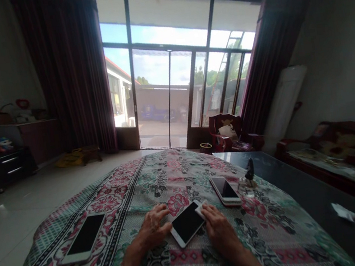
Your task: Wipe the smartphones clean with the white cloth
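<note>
A: Looking past the phone [187, 222], seeing what?
B: Seeing the glass door [158, 95] well beyond the phone. Also seeing the cloth [264, 236] under and all around the phone, the black table [306, 180] off to the phone's right, and a chair [226, 125] beyond the phone on that side.
A: Placing the hands where?
B: Flanking the phone. Spreading the left hand [154, 224] loosely by the phone's left edge, apparently grasping nothing; not showing clearly whether touching that edge. Bunching the right hand [218, 223] over the phone's far right corner.
A: Finding other phones?
B: Finding the stacked phones [226, 190] beyond the phone to the right, and the side phone [84, 237] well apart to the phone's left.
A: Pinching anything smaller?
B: Pinching a white wad [203, 206], maybe tissue, at the phone's corner. Not managing to tell whether also gripping the phone.
A: Doing which step?
B: Probably wiping or dabbing the phone's end.
A: Calling next for what?
B: Probably calling for steadying the phone left-handed and working the wad lightly.
</note>
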A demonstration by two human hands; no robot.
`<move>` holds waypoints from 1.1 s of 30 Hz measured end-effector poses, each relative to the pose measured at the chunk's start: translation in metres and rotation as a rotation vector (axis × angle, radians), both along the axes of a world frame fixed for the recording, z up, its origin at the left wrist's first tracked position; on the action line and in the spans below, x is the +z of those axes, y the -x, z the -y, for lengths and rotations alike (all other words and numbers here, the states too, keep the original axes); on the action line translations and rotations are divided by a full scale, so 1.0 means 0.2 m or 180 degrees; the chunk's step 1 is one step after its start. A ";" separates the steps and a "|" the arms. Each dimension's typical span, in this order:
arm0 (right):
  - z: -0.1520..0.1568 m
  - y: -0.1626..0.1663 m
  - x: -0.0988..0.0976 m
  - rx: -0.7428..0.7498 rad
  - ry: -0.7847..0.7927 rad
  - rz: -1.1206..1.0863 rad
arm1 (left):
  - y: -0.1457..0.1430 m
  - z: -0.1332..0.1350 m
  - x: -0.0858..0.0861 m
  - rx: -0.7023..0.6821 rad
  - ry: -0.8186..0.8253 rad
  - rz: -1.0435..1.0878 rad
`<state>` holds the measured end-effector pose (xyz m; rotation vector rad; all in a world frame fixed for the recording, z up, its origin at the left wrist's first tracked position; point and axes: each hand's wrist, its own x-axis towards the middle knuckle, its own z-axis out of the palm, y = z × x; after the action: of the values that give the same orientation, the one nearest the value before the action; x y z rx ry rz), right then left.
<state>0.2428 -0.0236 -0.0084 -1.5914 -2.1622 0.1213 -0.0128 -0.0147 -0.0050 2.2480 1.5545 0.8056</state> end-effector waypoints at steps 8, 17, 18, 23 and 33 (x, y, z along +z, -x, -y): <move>-0.05 0.15 0.02 -0.0139 0.0021 0.0030 | -0.18 0.08 0.04 -0.0010 0.0255 -0.0131; 0.05 0.30 0.02 0.0718 0.0006 -0.0381 | -0.14 0.01 -0.04 0.0192 0.0074 -0.0190; 0.04 0.28 0.02 0.0653 0.0012 -0.0400 | -0.12 0.00 -0.05 0.0160 0.0016 -0.0152; -0.06 0.16 0.03 0.0052 0.0074 -0.0436 | -0.06 -0.03 -0.11 0.0035 -0.0249 -0.0112; -0.08 0.10 0.03 -0.0280 -0.0305 -0.0577 | -0.04 -0.05 -0.13 -0.0064 -0.0336 -0.0143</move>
<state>0.2226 -0.0069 -0.0024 -1.5556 -1.9290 0.1274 -0.0042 -0.0057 -0.0313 2.3679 1.5401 0.8560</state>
